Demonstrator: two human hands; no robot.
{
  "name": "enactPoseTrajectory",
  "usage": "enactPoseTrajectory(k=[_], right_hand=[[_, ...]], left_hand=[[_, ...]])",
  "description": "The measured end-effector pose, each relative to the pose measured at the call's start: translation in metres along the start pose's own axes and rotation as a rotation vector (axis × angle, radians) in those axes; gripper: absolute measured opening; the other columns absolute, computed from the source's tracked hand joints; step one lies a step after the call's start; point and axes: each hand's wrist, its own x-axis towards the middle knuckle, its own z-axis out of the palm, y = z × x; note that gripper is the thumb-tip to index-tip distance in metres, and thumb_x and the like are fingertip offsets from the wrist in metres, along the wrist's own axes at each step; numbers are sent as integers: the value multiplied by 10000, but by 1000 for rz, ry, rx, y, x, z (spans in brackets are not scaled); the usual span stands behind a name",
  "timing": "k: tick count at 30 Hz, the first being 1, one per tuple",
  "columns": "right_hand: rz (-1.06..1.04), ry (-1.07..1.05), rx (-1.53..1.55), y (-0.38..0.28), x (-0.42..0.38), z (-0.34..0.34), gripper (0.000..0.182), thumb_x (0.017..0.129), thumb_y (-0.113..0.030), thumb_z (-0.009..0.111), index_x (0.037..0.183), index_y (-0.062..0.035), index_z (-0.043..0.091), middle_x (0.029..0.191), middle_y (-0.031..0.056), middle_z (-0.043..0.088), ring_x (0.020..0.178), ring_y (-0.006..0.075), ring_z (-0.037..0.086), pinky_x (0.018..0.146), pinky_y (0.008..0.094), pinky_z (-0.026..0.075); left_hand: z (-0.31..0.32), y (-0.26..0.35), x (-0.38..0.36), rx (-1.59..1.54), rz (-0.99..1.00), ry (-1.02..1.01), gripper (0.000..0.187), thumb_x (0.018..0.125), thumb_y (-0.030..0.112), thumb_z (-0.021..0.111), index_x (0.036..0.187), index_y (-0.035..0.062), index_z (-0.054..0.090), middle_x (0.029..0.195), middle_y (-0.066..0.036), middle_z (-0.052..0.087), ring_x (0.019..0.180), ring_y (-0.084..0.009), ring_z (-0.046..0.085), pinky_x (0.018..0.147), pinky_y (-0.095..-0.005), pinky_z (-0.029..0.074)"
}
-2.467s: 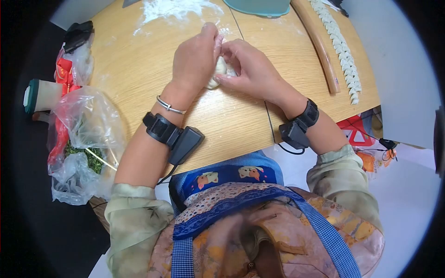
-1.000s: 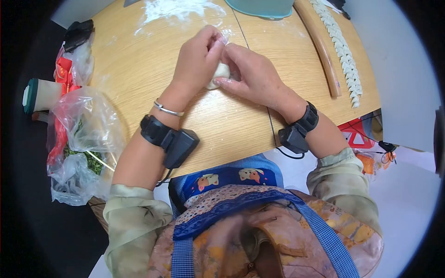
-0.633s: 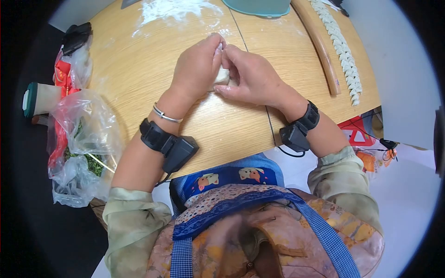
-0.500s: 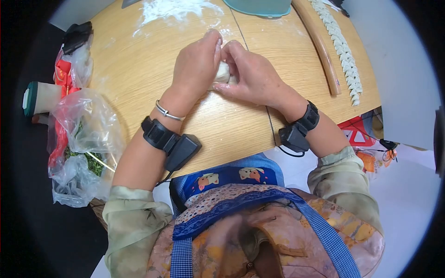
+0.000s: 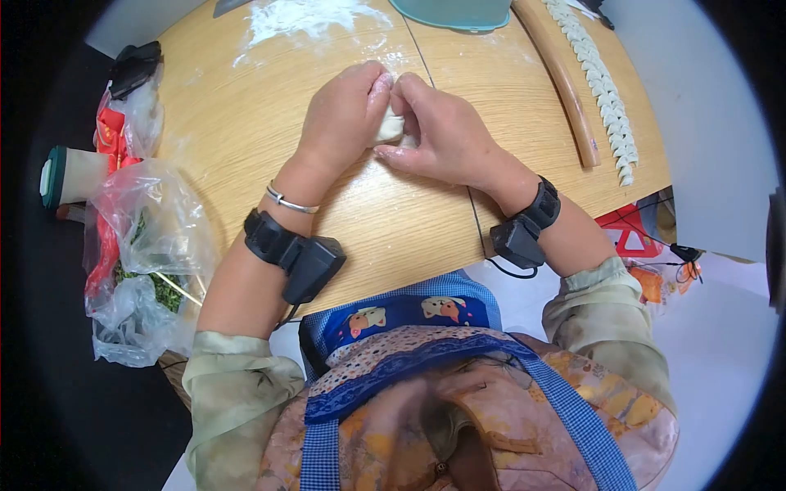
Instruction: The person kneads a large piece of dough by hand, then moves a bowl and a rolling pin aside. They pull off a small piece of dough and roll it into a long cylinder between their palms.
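Observation:
Between my two hands is a lump of white dough (image 5: 390,128), mostly covered by the fingers. My left hand (image 5: 342,114) curls around its left side, with flour on the thumb. From the right, my right hand (image 5: 442,131) grips the same dough, its thumb below and its index finger above. Both hands are close together over the wooden table (image 5: 385,229). How the far fingers press on the dough is hidden behind the hands.
White flour (image 5: 311,20) is spread at the table's far side. A teal basin (image 5: 454,12), a wooden rolling pin (image 5: 565,90) and a long braided strip of dough (image 5: 602,86) lie at the back right. Plastic bags (image 5: 155,221) with greens hang at the left edge.
My left hand has shifted slightly left and down and turned a little around the dough. The right hand has stayed nearly in place, still gripping it.

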Motion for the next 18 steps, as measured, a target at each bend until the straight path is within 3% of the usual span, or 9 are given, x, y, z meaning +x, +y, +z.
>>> enactPoseTrajectory(k=[1, 4, 8, 10, 11, 13, 15, 17, 18], right_hand=[[-3, 8, 10, 0, 0, 0, 450, 740, -258, 794, 983, -70, 465, 693, 70, 563, 604, 211, 583, 554, 330, 457], [46, 1, -10, -3, 1, -1, 461, 749, -266, 788, 1015, -68, 469, 695, 65, 564, 611, 199, 587, 557, 328, 455], [90, -63, -35, -6, 3, -3, 436, 772, -271, 755, 1026, -42, 486, 747, 131, 640, 678, 290, 648, 601, 392, 502], [148, -73, -4, -5, 2, -4, 454, 768, -288, 765, 1027, -37, 488, 733, 135, 635, 656, 291, 645, 594, 392, 502], [152, -67, -5, -6, 1, -4, 454, 768, -288, 765, 1027, -37, 488, 733, 135, 635, 656, 291, 645, 594, 392, 502], [148, -8, 85, -7, -1, -2, 463, 762, -313, 774, 1005, -37, 492, 713, 134, 630, 643, 297, 641, 583, 393, 499], [120, -11, 18, -9, -2, 2, 466, 755, -324, 779, 989, -41, 491, 699, 130, 623, 644, 297, 640, 579, 393, 495], [88, -14, -49, -9, -1, 3, 469, 748, -335, 783, 973, -45, 491, 685, 126, 617, 645, 298, 640, 574, 394, 492], [76, -25, -39, -8, -2, 2, 455, 749, -326, 775, 965, -47, 489, 675, 119, 611, 641, 298, 637, 570, 394, 489]], left_hand=[[-1, 1, 0, 222, 1, -13, 162, 975, 168, 499, 960, 40, 598, 797, -162, 623, 734, -302, 612, 652, -375, 464], [-4, 7, 0, 338, -67, -35, 161, 971, 182, 512, 950, 44, 593, 832, -226, 606, 757, -396, 584, 659, -397, 472], [-3, 7, 3, 228, -117, 34, 178, 978, 199, 518, 949, 38, 588, 751, -154, 618, 694, -297, 608, 627, -363, 466], [-2, 6, 3, -136, -171, 127, 183, 986, 198, 525, 935, 31, 581, 743, -60, 610, 681, -161, 588, 603, -314, 454], [-4, 4, 5, -136, -166, 122, 183, 986, 198, 525, 935, 31, 581, 743, -60, 610, 681, -161, 588, 603, -314, 454], [-8, 6, 8, -707, -254, 120, 150, 952, 159, 542, 943, 18, 593, 700, -129, 569, 617, -188, 547, 602, -328, 467], [0, 5, 5, -698, -250, 138, 159, 952, 150, 532, 912, 9, 594, 761, -152, 592, 640, -243, 563, 631, -340, 472], [7, -5, 2, -98, 53, 91, 212, 995, 192, 495, 939, 9, 587, 822, -105, 618, 719, -180, 585, 635, -330, 465], [4, -3, 3, 77, 93, 93, 228, 992, 208, 495, 910, 12, 578, 791, -174, 618, 683, -308, 598, 623, -380, 468]])
